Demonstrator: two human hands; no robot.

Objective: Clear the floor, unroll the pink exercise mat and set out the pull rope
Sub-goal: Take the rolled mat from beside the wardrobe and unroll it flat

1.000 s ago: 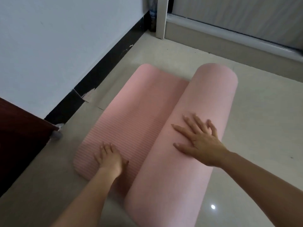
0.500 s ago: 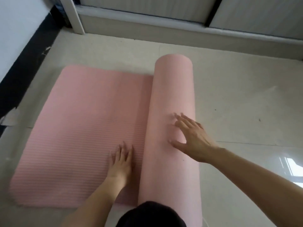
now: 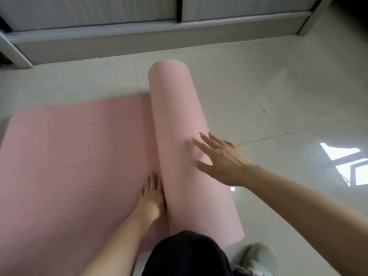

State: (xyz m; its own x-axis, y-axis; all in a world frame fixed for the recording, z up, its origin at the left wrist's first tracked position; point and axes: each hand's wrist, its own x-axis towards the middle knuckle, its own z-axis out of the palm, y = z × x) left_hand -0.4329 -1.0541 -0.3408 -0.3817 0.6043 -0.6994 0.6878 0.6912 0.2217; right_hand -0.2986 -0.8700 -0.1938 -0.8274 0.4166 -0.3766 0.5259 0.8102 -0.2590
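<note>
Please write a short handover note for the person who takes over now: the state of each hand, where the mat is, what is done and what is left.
Left hand: open, flat on the unrolled part of the pink mat, right against the roll; no grip.
Right hand: open, palm on the right flank of the rolled part; no grip.
Mat: flat section spreads to the left; a thick roll remains, lying on the tiled floor.
Done: unrolling is started, and the floor to the right of the roll looks clear.
Left: push the roll on to the right until flat, then set out the pull rope, which is not in view.
</note>
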